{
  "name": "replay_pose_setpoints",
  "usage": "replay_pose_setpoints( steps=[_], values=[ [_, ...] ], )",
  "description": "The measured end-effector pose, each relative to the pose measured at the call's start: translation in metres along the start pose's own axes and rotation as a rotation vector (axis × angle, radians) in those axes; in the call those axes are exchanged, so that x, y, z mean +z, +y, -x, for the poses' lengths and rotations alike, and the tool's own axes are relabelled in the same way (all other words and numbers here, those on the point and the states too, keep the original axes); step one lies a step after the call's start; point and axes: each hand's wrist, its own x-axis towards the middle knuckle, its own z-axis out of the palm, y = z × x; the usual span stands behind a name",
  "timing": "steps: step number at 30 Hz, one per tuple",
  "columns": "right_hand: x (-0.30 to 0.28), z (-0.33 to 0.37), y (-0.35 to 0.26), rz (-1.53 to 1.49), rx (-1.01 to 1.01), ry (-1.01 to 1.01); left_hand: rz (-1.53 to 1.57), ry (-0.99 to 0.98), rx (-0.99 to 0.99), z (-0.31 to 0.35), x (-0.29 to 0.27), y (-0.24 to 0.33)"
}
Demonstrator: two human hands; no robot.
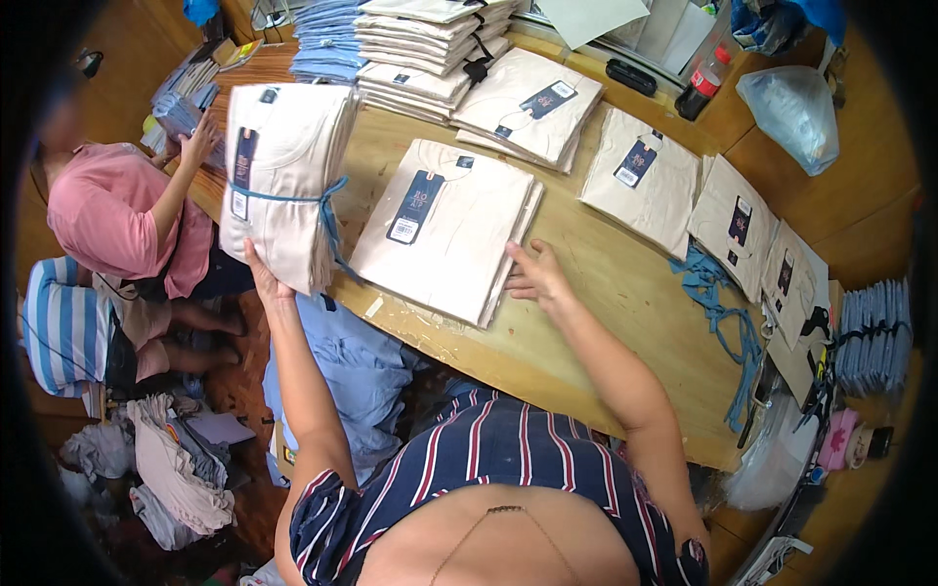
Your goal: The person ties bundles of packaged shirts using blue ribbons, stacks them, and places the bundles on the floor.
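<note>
My left hand (268, 275) grips the lower edge of a bundle of folded cream shirts (283, 156), raised at the table's left side. A blue cloth strip (330, 207) ties round the bundle's middle, and a dark tag hangs on its front. My right hand (539, 275) has its fingers apart beside the right edge of a flat stack of folded cream shirts (464, 210); whether the fingertips touch it I cannot tell. That stack bears a dark navy tag (416, 207) with a white label and lies untied on the table.
The wooden table (586, 332) carries more folded cream shirts (637, 161) along its far and right sides. Loose blue strips (718, 317) lie at right. Blue shirt piles (337, 39) and a cola bottle (702, 86) stand behind. Another person (127, 210) sits at left.
</note>
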Motion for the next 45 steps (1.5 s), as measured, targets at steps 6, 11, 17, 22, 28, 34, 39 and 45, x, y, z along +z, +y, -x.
replay_pose_setpoints(
  steps=[6, 11, 17, 22, 28, 34, 39, 45],
  values=[
    [0.04, -0.062, 0.047, -0.078, -0.442, 0.247, -0.31, 0.201, -0.026, -0.05, -0.027, -0.036],
    [0.018, -0.024, 0.022, -0.177, -0.365, 0.102, -0.597, 0.263, -0.286, -0.047, 0.003, -0.044],
    [-0.078, 0.047, 0.065, -0.109, -0.322, 0.129, -1.842, 0.159, 0.051, 0.04, 0.066, -0.04],
    [-0.144, 0.093, 0.11, -0.207, -0.265, 0.042, -1.605, -0.675, 0.023, 0.111, 0.094, -0.187],
    [-0.141, 0.109, 0.104, -0.114, -0.614, 0.267, -0.926, -0.694, -0.397, 0.15, 0.16, -0.23],
    [-0.159, 0.161, 0.075, 0.039, -0.671, 0.231, -0.85, -0.902, -0.339, 0.152, 0.175, -0.186],
    [-0.173, 0.145, 0.099, 0.176, -0.699, 0.208, -1.104, -0.761, -0.172, 0.167, 0.141, -0.22],
    [-0.185, 0.148, 0.088, 0.038, -0.801, 0.09, -0.802, -0.598, -0.334, 0.195, 0.178, -0.214]
  ],
)
